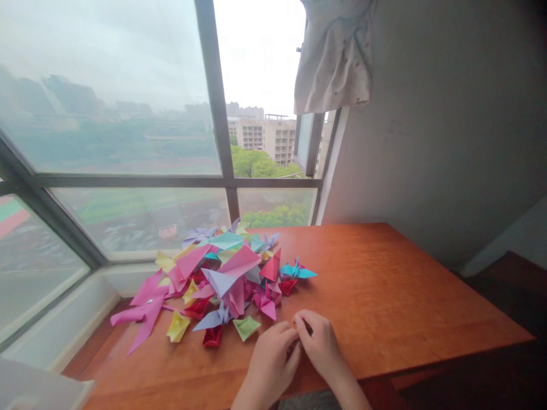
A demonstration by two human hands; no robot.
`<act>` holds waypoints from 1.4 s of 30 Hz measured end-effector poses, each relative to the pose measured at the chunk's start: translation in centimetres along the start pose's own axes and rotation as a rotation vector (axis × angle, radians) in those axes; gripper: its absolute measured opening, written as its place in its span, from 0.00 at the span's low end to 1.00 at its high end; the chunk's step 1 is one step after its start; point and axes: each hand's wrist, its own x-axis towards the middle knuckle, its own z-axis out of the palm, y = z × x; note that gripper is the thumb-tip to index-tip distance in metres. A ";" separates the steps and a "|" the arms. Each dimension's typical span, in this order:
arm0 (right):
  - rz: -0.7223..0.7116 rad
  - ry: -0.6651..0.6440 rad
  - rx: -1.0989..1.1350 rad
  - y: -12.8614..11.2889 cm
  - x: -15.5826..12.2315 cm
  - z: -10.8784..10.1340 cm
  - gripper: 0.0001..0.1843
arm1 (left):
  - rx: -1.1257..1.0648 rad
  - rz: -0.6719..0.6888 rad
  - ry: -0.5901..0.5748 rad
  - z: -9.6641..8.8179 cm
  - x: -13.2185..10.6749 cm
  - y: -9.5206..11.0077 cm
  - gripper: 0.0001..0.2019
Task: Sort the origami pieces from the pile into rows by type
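Note:
Over the near edge of the table, my left hand (pixel 273 357) and my right hand (pixel 318 341) meet at the fingertips. Both are closed in a pinch; whatever they hold, if anything, is hidden between the fingers. Just beyond them lies a heap of folded paper pieces. Closest to my left hand is a green paper boat (pixel 247 328), with a dark red paper boat (pixel 212 336) beside it. A blue paper crane (pixel 298 270) sits at the heap's right side, and a magenta paper pinwheel (pixel 147 307) lies at its left. A yellow folded piece (pixel 178 326) rests at the front.
The wooden table (pixel 384 296) runs along a window (pixel 128 114) with dark frames. A tied curtain (pixel 335 57) hangs at the window's right, beside a grey wall (pixel 440 125). A white object (pixel 43 384) stands at the lower left corner.

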 end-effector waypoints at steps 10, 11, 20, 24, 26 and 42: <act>-0.004 -0.005 -0.012 0.1 0.0 0.1 0.17 | 0.002 -0.007 -0.009 -0.1 -0.1 0.1 0.08; -0.005 -0.005 -0.013 0.1 0.0 0.1 0.17 | 0.002 -0.007 -0.010 -0.1 -0.1 0.2 0.08; -0.027 0.016 -0.022 0.4 0.1 0.2 0.18 | 0.004 0.003 0.003 -0.2 -0.1 0.2 0.08; -0.021 0.020 -0.027 0.1 0.1 0.1 0.19 | 0.015 0.011 0.010 -0.2 -0.1 0.2 0.08; -0.014 0.010 -0.026 0.0 0.1 0.0 0.21 | 0.021 0.007 0.007 -0.2 -0.1 0.2 0.08; -0.016 0.008 -0.027 0.1 0.1 0.0 0.20 | 0.020 0.000 -0.005 -0.3 0.0 0.3 0.08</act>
